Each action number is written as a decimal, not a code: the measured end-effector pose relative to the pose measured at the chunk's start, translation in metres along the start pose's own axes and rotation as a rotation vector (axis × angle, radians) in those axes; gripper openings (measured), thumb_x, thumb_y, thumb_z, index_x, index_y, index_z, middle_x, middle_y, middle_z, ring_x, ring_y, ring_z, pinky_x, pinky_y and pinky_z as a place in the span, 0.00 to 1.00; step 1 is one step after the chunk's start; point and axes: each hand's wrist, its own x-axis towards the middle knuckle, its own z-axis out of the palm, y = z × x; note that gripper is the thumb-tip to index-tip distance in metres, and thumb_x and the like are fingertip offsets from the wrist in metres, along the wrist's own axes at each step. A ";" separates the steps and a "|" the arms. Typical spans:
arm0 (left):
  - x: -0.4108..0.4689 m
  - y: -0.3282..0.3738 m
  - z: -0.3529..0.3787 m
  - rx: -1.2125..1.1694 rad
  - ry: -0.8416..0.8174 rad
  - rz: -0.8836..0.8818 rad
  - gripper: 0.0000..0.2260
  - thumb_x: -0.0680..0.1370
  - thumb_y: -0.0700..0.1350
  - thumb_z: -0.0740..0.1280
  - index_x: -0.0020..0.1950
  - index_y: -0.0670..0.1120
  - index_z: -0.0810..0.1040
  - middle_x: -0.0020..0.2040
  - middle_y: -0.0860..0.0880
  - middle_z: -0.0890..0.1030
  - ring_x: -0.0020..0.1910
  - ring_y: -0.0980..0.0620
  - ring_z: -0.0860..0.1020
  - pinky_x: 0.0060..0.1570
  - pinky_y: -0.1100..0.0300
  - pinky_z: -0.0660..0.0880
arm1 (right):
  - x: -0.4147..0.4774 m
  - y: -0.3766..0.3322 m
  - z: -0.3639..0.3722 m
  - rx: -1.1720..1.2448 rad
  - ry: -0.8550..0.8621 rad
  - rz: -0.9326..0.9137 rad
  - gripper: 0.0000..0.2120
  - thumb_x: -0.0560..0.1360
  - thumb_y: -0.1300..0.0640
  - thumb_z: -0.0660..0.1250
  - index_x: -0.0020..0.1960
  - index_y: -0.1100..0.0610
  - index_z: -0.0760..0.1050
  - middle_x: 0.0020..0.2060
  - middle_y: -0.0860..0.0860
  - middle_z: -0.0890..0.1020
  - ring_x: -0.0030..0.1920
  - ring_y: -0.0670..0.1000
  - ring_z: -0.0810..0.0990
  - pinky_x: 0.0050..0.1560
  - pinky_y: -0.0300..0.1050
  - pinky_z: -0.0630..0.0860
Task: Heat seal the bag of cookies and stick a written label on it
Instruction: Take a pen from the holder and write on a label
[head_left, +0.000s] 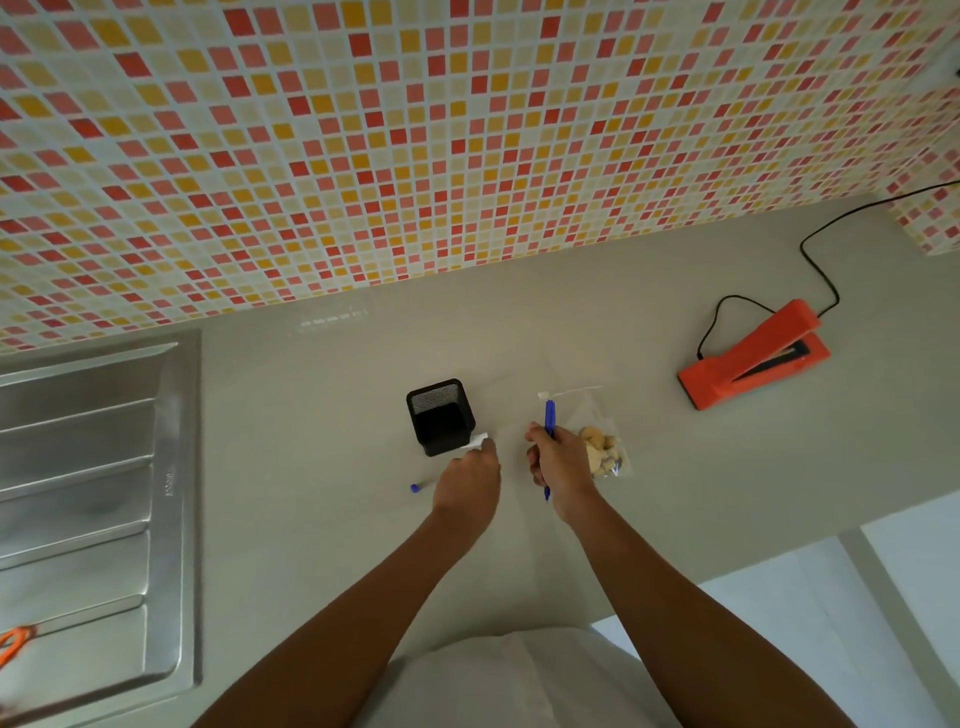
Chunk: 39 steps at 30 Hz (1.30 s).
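A clear plastic bag of cookies (597, 441) lies flat on the grey counter, just right of my right hand (558, 465). That hand is closed around a blue pen (548, 415) whose body sticks up above the fist. My left hand (467, 480) pinches a small white label (479, 439) at its fingertips, right in front of a black mesh pen holder (440, 415). The orange heat sealer (753, 353) sits at the far right of the counter with its arm raised, well away from both hands.
A blue pen cap (415, 487) lies on the counter left of my left hand. The sealer's black cord (815, 260) runs back to the tiled wall. A steel sink drainboard (88, 467) fills the left side. The counter's front edge (779, 561) drops off at the right.
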 end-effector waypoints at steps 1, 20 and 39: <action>0.005 0.004 0.002 0.009 -0.005 -0.013 0.23 0.82 0.40 0.57 0.77 0.39 0.56 0.58 0.41 0.80 0.53 0.44 0.81 0.50 0.55 0.78 | 0.001 -0.001 -0.004 -0.001 -0.002 -0.006 0.10 0.80 0.56 0.65 0.43 0.60 0.74 0.26 0.52 0.73 0.21 0.47 0.65 0.25 0.41 0.62; 0.038 0.020 -0.007 0.023 -0.101 -0.182 0.20 0.77 0.33 0.63 0.68 0.40 0.63 0.56 0.41 0.80 0.52 0.44 0.82 0.46 0.56 0.79 | 0.024 -0.015 0.001 -0.143 -0.193 -0.017 0.08 0.79 0.57 0.65 0.42 0.59 0.76 0.27 0.52 0.75 0.23 0.47 0.68 0.25 0.41 0.63; 0.041 0.016 -0.014 0.014 -0.097 -0.192 0.13 0.78 0.34 0.63 0.62 0.41 0.70 0.55 0.41 0.81 0.53 0.43 0.81 0.46 0.55 0.79 | 0.032 -0.015 0.007 -0.154 -0.209 -0.029 0.10 0.80 0.55 0.65 0.45 0.61 0.78 0.28 0.52 0.76 0.25 0.48 0.70 0.26 0.41 0.67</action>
